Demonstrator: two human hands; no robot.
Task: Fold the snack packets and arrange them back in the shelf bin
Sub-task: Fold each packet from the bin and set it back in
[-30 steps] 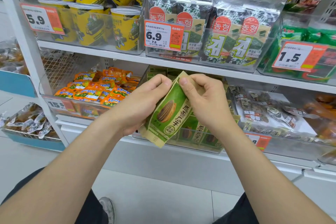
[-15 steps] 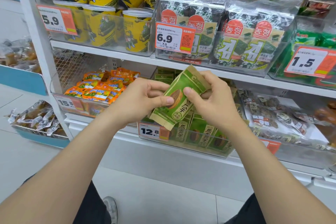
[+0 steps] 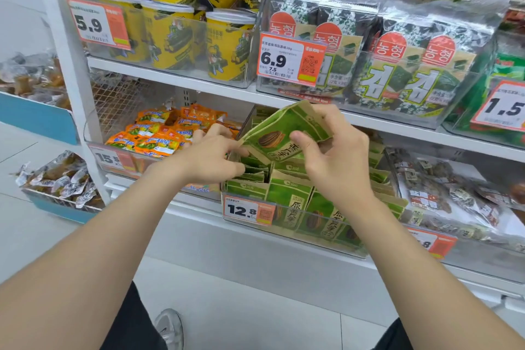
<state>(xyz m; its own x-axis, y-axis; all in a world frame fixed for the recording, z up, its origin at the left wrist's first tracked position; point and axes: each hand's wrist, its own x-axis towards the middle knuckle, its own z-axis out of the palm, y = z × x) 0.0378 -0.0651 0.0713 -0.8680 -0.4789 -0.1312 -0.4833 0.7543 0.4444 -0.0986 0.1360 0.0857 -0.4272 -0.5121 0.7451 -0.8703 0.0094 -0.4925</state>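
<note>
While held tilted above the bin (image 3: 312, 231), one green packet (image 3: 277, 133): right grip (image 3: 335, 156) pinching its middle, left grip (image 3: 210, 159) pinching its left edge. Bin at front edge of the shelf (image 3: 204, 203), holding more packets upright.

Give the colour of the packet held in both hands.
The snack packet is green with kraft-brown edges and a dark striped seed print; head view shows it.

Upper left, on first price tag (image 3: 96, 24): 5.9. Upper centre, on second price tag (image 3: 287, 58): 6.9, smaller 7.5 beneath. Right edge, on third price tag (image 3: 501, 106): 1.5. Left middle, on fourth price tag (image 3: 109, 158): 15, rest blurred. On shelf bin (image 3: 326, 239) front, fifth price tag (image 3: 247, 210): 12.8. On seaweed packs (image 3: 420, 71): 농형, 김. On binned green packets (image 3: 295, 202): 原. On held green packet (image 3: 272, 133): tilted Chinese characters.
</note>
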